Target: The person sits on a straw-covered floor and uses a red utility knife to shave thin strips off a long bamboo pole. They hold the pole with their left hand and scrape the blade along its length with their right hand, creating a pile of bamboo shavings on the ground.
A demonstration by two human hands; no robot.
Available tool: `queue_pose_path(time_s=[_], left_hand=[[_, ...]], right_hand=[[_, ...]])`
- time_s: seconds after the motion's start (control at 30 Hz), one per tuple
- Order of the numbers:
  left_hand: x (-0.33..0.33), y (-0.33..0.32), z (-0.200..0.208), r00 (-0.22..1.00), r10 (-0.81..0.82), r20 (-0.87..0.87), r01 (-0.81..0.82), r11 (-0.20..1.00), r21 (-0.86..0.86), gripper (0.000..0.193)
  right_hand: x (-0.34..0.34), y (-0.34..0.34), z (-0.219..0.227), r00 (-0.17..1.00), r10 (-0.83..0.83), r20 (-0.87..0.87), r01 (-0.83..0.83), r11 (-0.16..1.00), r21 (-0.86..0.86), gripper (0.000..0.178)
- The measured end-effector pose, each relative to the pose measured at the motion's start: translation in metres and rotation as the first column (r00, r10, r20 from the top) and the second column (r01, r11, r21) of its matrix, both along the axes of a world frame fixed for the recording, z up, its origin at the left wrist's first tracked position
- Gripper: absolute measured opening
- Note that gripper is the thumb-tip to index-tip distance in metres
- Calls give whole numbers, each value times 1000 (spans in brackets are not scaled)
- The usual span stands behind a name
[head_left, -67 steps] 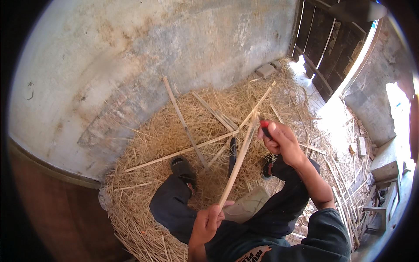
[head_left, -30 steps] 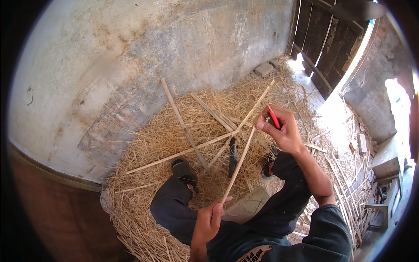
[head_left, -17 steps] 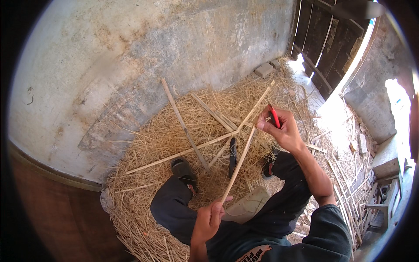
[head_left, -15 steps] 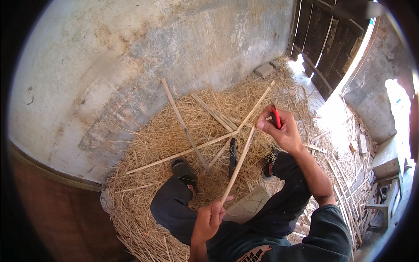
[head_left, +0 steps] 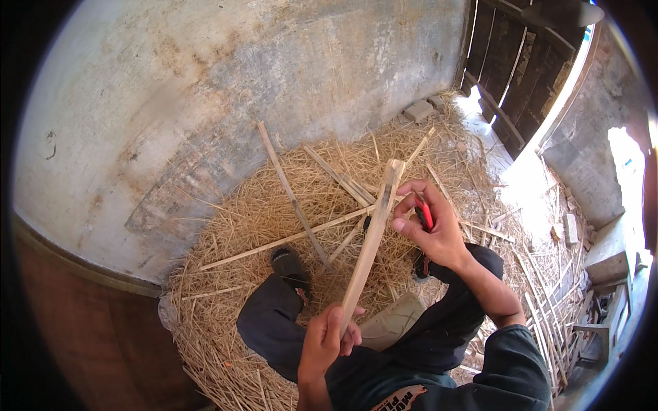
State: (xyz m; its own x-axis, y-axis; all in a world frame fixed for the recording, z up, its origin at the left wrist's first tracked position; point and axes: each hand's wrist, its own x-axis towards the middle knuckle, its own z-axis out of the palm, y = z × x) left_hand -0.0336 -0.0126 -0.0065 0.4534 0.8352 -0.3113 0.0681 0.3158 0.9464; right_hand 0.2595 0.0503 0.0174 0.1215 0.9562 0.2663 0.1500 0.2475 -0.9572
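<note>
A split bamboo strip slants up and away from my lap, its broad pale face turned up, with a dark mark near the far end. My left hand is closed around the strip's near end. My right hand is beside the far part of the strip, with a red-handled cutter knife gripped in it. The right fingertips are close to the strip's edge; whether they touch it, I cannot tell. A black tool on the straw is mostly hidden behind the strip.
Straw and shavings cover the floor around my feet. Longer bamboo strips lie ahead and to the left, some crossing. A stained wall rises at left and ahead. Bricks sit at its base; a wooden door stands far right.
The bamboo strip has turned from its narrow edge to its broad face, and its far end reaches higher. My right hand has come slightly nearer and left, still holding the knife.
</note>
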Motion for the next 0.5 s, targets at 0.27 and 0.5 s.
queue_pose_path(time_s=[0.27,0.5], left_hand=[[10,5,7,999,-51,19,51,999,11,51],[13,4,-5,999,-35,18,33,991,129,39]], right_hand=[[-3,0,15,985,71,-158,-89,990,-106,32],[11,4,7,964,-46,-262,5,988,-152,32]])
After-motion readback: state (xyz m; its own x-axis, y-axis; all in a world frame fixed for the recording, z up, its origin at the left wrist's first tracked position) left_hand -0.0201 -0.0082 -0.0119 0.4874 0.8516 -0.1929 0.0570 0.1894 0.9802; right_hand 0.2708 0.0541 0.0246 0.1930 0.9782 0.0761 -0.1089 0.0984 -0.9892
